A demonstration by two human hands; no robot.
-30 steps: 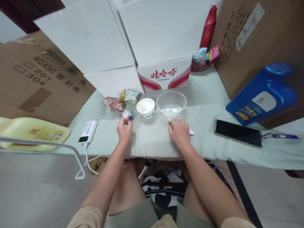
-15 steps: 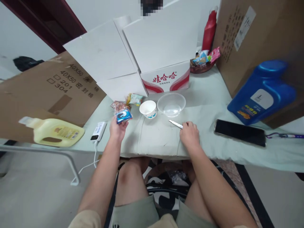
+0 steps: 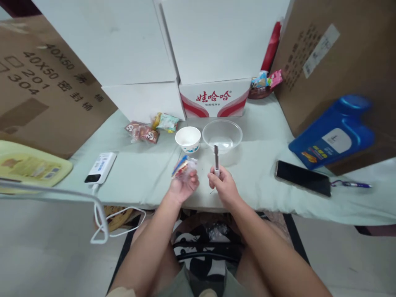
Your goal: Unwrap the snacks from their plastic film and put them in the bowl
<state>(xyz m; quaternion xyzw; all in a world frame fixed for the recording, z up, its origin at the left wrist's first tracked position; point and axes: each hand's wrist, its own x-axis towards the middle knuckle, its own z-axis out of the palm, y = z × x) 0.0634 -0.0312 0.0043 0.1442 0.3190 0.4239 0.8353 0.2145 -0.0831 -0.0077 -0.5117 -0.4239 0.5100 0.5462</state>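
My left hand (image 3: pixel 183 186) is closed on a small blue and red snack packet (image 3: pixel 183 166), held just above the table's front edge. My right hand (image 3: pixel 223 186) grips a small knife or cutter (image 3: pixel 216 159) with its blade pointing up and away from me. The two hands are close together in front of a white paper cup (image 3: pixel 188 139) and a clear plastic bowl (image 3: pixel 222 135), which stand side by side on the pale green tablecloth (image 3: pixel 262 136).
Two more snack packets (image 3: pixel 142 132) (image 3: pixel 165 122) lie left of the cup. A white power bank (image 3: pixel 100 166) with its cable is at left, a black phone (image 3: pixel 303 184) and pen (image 3: pixel 351 184) at right, a blue jug (image 3: pixel 334 132) beyond. Cardboard boxes (image 3: pixel 213 99) line the back.
My left hand has picked the packet up from the table and brought it toward the middle. My right hand has taken up the knife and turned it upright beside the packet.
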